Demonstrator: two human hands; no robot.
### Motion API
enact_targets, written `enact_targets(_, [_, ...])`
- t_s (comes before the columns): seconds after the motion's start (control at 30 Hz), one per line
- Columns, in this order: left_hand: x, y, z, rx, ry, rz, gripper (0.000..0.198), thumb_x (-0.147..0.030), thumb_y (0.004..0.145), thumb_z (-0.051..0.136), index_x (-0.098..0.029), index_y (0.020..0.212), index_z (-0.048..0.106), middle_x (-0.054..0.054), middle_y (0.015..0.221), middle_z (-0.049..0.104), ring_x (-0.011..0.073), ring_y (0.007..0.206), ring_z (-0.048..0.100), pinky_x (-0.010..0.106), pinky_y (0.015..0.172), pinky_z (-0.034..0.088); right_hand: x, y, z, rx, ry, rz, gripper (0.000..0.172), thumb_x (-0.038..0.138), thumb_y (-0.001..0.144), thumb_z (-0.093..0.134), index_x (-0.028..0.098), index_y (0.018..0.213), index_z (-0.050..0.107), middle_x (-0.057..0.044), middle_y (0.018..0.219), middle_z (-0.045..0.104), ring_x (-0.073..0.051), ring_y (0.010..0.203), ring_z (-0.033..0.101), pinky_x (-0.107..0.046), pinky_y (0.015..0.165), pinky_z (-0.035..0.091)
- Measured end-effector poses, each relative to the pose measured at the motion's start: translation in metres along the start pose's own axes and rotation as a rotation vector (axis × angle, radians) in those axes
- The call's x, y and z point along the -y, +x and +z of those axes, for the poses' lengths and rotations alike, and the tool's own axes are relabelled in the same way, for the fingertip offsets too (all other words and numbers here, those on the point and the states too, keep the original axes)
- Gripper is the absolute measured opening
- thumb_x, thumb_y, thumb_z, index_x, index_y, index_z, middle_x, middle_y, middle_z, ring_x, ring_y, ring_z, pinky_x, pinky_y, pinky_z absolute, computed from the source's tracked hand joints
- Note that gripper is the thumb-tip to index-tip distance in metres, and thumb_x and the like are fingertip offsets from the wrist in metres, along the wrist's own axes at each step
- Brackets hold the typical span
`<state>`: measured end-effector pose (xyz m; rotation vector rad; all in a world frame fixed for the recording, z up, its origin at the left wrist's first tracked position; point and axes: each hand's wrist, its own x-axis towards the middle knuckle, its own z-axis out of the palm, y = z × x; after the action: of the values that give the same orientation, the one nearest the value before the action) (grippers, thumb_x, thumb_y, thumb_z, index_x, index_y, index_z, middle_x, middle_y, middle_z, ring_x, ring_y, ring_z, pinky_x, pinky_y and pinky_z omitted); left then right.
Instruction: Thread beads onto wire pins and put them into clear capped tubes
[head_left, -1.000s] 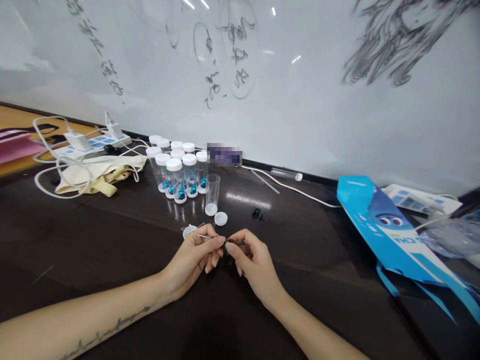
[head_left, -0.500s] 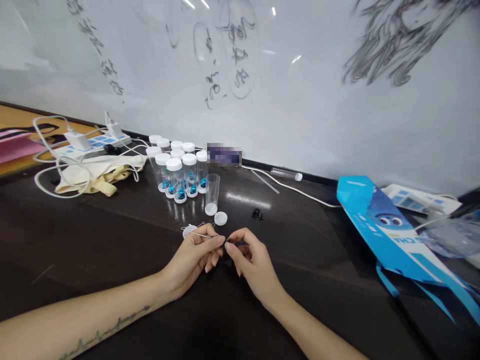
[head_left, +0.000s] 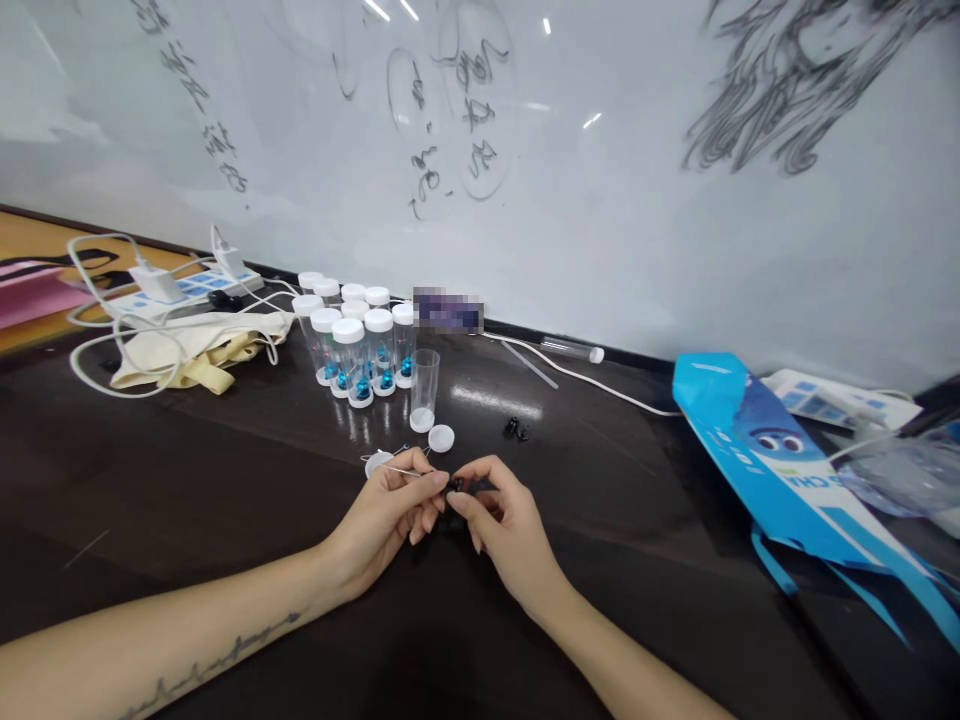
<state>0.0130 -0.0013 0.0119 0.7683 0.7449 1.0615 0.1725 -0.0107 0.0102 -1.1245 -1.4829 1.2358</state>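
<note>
Just in front of me, my left hand (head_left: 409,502) is closed in a pinch, with a thin white cord (head_left: 400,469) running to its thumb and forefinger. A small black piece (head_left: 454,486) sits between the fingertips of both hands; its exact kind is too small to make out. My right hand (head_left: 496,505) pinches that piece from the other side, fingers curled. Behind my left hand lies a white cap (head_left: 378,462), partly hidden, with fine cord and a tiny blue bit beside it. Another white cap (head_left: 441,438) and an open clear tube (head_left: 424,392) stand just beyond.
Several capped clear tubes (head_left: 349,360) holding blue items stand back left. Small black pieces (head_left: 516,428) lie right of the open tube. A blue bag (head_left: 750,440) is at right. A cream cloth bag (head_left: 202,345) and white cables are at left. A whiteboard (head_left: 585,220) rises behind.
The right thumb and fingertips have shifted slightly, and more of the black piece shows between the hands. The left hand stays nearly in place.
</note>
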Motion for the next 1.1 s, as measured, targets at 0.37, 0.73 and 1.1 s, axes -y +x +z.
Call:
enact_targets(0.37, [0.0006,-0.0009,-0.0003,0.014,0.015,-0.006,0.026,-0.028,0.079,0.073,-0.016,0.071,0.052,-0.002,0.06,0.061,0.0043,0.043,0.049,0.011,0.037,0.032,0.0008,-0.0007,-0.0006,0.049,-0.063,-0.022,0.034,0.047,0.093,0.051,0.017,0.078,0.057,0.005,0.059,0.05,-0.006,0.043,0.041,-0.019,0.041,0.03])
enact_targets(0.73, [0.001,0.0012,-0.0008,0.003,0.002,0.018,0.025,-0.027,0.08,0.072,-0.016,0.07,0.052,-0.002,0.059,0.061,0.0039,0.043,0.049,0.011,0.036,0.033,-0.0003,-0.0009,0.0006,0.031,-0.054,-0.039,0.015,0.035,0.09,0.058,0.021,0.093,0.058,0.002,0.08,0.056,-0.006,0.047,0.044,-0.018,0.041,0.033])
enact_targets(1.1, [0.0015,-0.0006,-0.0014,0.028,0.003,0.01,0.022,-0.024,0.083,0.069,-0.016,0.073,0.051,-0.002,0.061,0.062,0.0033,0.043,0.05,0.01,0.036,0.034,-0.0006,-0.0008,-0.001,0.058,-0.067,-0.03,0.029,0.044,0.094,0.051,0.018,0.084,0.057,0.003,0.065,0.054,-0.006,0.044,0.042,-0.018,0.041,0.031])
